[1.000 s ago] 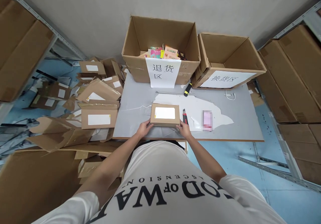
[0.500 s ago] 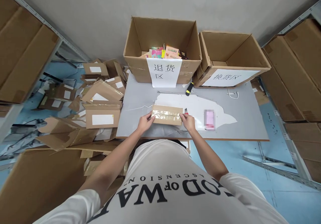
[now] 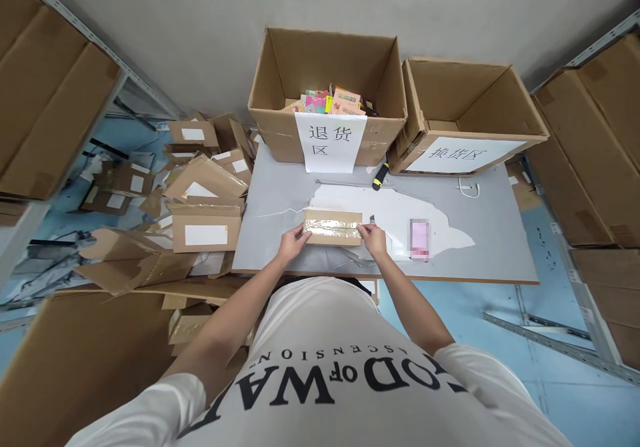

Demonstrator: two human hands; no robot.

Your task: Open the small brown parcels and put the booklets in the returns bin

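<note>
A small flat cardboard box [image 3: 333, 239] with shiny clear tape along its top is held level between my two hands over the table. My left hand [image 3: 294, 241] grips its left end, thumb on top. At the right end my right hand [image 3: 374, 239] pinches the box the same way. Just beyond my right fingers lies a box cutter [image 3: 372, 219], its handle mostly hidden behind the hand. Further right a pink blurred card or pack [image 3: 419, 239] rests on the white patch of the tabletop.
On the grey table [image 3: 495, 247] stand a large carton [image 3: 275, 130] of colourful packs and a second carton [image 3: 400, 150], both with paper signs. A black-and-yellow knife handle [image 3: 381, 176] lies before them. Opened boxes [image 3: 200, 223] pile up at left; shelves with cartons [image 3: 575, 157] flank the right.
The small box has tilted a little and sits slightly flatter in both hands. The camera view has shifted slightly. Both hands keep their hold.
</note>
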